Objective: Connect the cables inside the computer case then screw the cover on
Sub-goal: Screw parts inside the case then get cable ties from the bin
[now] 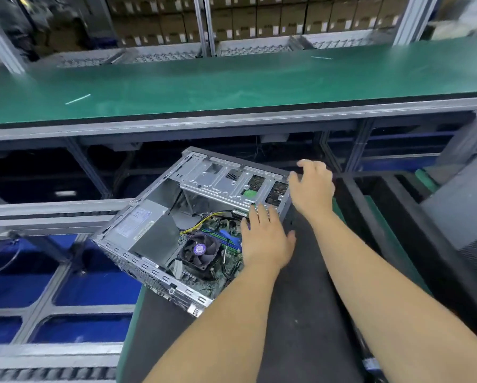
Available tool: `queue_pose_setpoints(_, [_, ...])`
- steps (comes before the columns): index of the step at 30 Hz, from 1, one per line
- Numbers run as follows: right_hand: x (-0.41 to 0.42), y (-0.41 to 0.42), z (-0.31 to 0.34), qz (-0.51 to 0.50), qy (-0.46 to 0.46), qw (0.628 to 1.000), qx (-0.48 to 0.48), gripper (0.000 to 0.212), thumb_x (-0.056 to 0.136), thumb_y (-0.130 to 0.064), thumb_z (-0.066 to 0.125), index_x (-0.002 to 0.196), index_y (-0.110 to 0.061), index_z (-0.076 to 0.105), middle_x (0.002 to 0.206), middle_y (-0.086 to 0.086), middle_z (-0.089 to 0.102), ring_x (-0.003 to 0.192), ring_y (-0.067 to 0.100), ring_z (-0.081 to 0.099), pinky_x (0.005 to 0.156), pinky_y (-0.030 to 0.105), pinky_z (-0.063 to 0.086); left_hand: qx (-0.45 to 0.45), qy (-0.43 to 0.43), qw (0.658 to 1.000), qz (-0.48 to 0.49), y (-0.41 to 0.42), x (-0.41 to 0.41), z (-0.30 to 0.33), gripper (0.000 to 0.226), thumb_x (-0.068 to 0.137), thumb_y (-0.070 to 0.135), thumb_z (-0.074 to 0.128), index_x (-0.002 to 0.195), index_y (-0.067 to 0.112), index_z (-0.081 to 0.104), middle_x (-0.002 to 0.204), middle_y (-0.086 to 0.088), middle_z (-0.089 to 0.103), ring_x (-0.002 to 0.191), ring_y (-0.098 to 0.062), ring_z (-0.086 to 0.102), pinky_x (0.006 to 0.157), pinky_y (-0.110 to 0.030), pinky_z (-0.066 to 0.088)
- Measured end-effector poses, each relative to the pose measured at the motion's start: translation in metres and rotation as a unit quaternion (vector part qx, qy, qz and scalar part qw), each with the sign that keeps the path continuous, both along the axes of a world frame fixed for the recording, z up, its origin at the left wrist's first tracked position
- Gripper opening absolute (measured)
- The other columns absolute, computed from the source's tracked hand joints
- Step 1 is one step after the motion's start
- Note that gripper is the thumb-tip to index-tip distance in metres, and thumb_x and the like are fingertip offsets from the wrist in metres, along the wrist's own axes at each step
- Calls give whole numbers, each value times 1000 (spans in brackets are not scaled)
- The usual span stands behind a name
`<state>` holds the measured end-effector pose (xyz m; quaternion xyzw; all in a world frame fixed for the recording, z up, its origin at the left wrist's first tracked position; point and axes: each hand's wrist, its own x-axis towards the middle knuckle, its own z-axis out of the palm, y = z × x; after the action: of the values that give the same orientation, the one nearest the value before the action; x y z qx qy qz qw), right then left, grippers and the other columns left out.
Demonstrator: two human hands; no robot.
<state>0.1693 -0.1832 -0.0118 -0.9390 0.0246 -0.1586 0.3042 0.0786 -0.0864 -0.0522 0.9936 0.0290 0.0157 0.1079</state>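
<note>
An open computer case (126, 255) lies on its side on a dark mat (300, 299), its left part sticking out past the mat's edge. Inside it I see a grey power supply (151, 230), a black CPU fan (200, 251), yellow and black cables (201, 223) and a metal drive cage (226, 178). My left hand (265, 241) lies over the motherboard at the case's right side, fingers straight, thumb spread out. My right hand (311, 189) hovers at the case's far right corner with fingers spread, holding nothing. What the left fingertips touch is hidden.
A long green bench (231, 81) runs across behind the case, with a metal frame rail (231, 120) along its front. Stacked cardboard boxes (259, 20) fill shelves at the back. A dark grey box-like object (463, 205) stands at the right. Blue bins (93, 286) sit below left.
</note>
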Motion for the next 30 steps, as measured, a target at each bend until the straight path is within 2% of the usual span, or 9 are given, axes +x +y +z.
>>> queue_pose_setpoints(2, [37, 6, 2, 57, 74, 989, -114, 56, 104, -46, 38, 152, -17, 37, 159, 11, 31, 150, 32, 20, 119, 60, 13, 26, 5, 1000, -12, 0, 1, -3, 80, 98, 53, 42, 156, 8, 11, 164, -16, 8, 151, -36, 3, 120, -54, 13])
queue_pose_setpoints(4, [66, 15, -1, 95, 120, 967, -202, 63, 105, -54, 29, 155, -16, 31, 162, 10, 29, 153, 31, 12, 119, 63, 1, 35, -3, 999, -14, 2, 4, -3, 77, 98, 50, 45, 155, 9, 14, 164, -14, 11, 150, -36, 5, 119, -55, 16])
queue_pose_setpoints(5, [76, 20, -3, 108, 134, 957, -233, 63, 104, -56, 28, 151, -14, 36, 157, 11, 37, 151, 32, 20, 119, 63, 2, 32, -5, 999, -13, 3, 5, -4, 76, 97, 50, 47, 155, 11, 16, 163, -13, 12, 150, -36, 5, 118, -55, 17])
queue_pose_setpoints(7, [85, 28, -8, 124, 157, 944, -261, 61, 104, -59, 29, 139, -12, 47, 142, 13, 53, 138, 34, 42, 118, 61, 18, 22, -4, 1000, -13, 4, 7, -5, 77, 95, 50, 53, 154, 14, 19, 163, -11, 13, 150, -34, 5, 117, -55, 18])
queue_pose_setpoints(10, [83, 32, -26, 113, 110, 947, -281, 55, 104, -55, 34, 133, -10, 47, 135, 15, 55, 124, 35, 51, 103, 50, 39, 19, 9, 1000, -13, 5, 8, -5, 81, 92, 49, 60, 154, 16, 19, 163, -9, 12, 150, -34, 3, 117, -56, 17])
queue_pose_setpoints(17, [73, 19, -31, 105, 99, 949, -281, 46, 106, -45, 33, 133, -10, 46, 133, 16, 55, 121, 35, 51, 100, 47, 40, 8, 6, 999, -38, 10, 1, -6, 81, 89, 43, 66, 152, 17, 23, 163, -6, 12, 151, -33, 2, 118, -57, 14])
queue_pose_setpoints(23, [32, -4, -35, 8, 117, 957, -266, 44, 105, -44, 33, 128, -10, 46, 131, 16, 56, 117, 37, 55, 94, 44, 41, -3, 42, 987, -156, 41, -12, -7, 89, 83, 46, 72, 153, 25, 22, 165, 3, 9, 151, -23, -2, 120, -54, 11])
queue_pose_setpoints(27, [-22, -16, -39, -40, 149, 956, -250, 38, 103, -44, 39, 117, -10, 46, 121, 16, 62, 106, 38, 62, 77, 39, 45, 42, -2, 967, -250, 84, -35, 0, 79, 84, 72, 51, 151, 35, 32, 164, 6, 16, 151, -18, 7, 122, -45, 10])
queue_pose_setpoints(30, [-51, -29, -46, -21, 147, 964, -222, 35, 100, -48, 41, 99, -14, 37, 105, 12, 67, 85, 34, 63, 62, 34, 37, 26, -32, 973, -227, 113, -48, 6, 74, 86, 76, 35, 148, 36, 39, 161, 7, 26, 149, -17, 17, 121, -41, 18])
